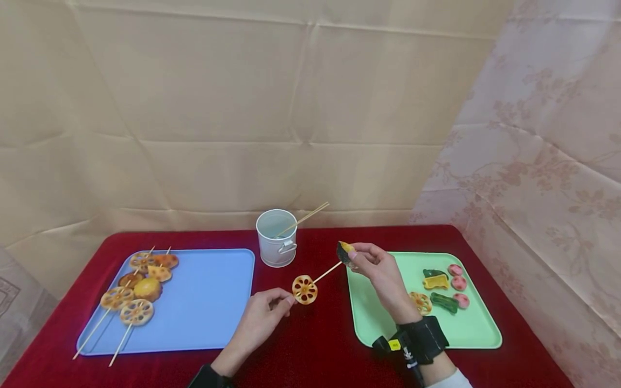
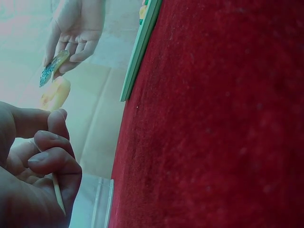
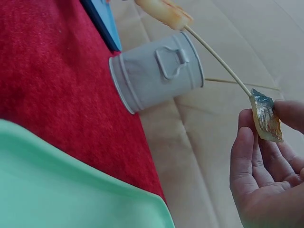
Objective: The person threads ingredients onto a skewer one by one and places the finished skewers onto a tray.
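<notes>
One skewer (image 1: 327, 272) spans the gap between left hand (image 1: 264, 313) and right hand (image 1: 380, 272), above the red-covered counter (image 1: 301, 355). Left: fingers curled, stick gripped just below a threaded lotus slice (image 1: 304, 290). Right: part closed, thumb and fingertips pinching a dark-skinned yellow wedge (image 1: 344, 253) at the skewer's far end.

Around: pale bucket (image 1: 276, 250) behind, thin sticks (image 1: 308, 218) leaning out. Blue tray (image 1: 208, 302) to the left, two loaded skewers (image 1: 95, 337) on it, bare ends over the near rim. Green tray (image 1: 378, 323) to the right: another lotus slice (image 1: 420, 303), green pieces (image 1: 443, 303), yellow piece (image 1: 435, 282), three pink rounds (image 1: 458, 283). Right forearm crosses in front of this tray, covering part of it.

Unclear: whether the tip has entered the wedge. Sticks' lower ends hidden in bucket. Left wrist view washed out around the wedge; green tray cut off there.
</notes>
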Tool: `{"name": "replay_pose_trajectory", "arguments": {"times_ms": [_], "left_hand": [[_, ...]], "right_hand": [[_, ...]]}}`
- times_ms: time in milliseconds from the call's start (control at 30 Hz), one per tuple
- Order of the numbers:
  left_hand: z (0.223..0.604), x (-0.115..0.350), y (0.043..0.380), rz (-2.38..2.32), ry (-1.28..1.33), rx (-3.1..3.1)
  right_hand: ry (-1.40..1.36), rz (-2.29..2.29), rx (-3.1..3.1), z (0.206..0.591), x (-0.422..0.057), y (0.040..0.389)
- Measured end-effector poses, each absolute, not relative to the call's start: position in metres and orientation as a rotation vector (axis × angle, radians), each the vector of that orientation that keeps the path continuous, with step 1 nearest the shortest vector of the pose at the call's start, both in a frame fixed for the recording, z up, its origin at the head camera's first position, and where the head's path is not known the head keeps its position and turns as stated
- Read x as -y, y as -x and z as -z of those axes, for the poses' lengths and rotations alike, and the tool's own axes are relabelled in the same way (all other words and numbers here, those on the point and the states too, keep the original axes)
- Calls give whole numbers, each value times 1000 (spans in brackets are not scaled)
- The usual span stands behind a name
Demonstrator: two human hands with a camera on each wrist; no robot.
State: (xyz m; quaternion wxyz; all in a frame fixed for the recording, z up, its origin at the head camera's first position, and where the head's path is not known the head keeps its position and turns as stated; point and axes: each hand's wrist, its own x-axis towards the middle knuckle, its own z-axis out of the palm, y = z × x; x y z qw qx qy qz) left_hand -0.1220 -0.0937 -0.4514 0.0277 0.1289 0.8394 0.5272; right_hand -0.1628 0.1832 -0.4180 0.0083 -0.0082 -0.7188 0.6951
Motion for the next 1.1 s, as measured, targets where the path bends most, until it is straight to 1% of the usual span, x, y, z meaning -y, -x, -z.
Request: {"name": "replay_pose_trajectory", "arguments": {"times_ms": [733,1100], "left_hand": [[451,93,121,-1627,-398,-2597],[453,93,121,-1639,-411,-2595]], "right_hand": [[-22,-2244,2356,433,-151,153],[-47,-2249,2402,434,-146,149]]}}
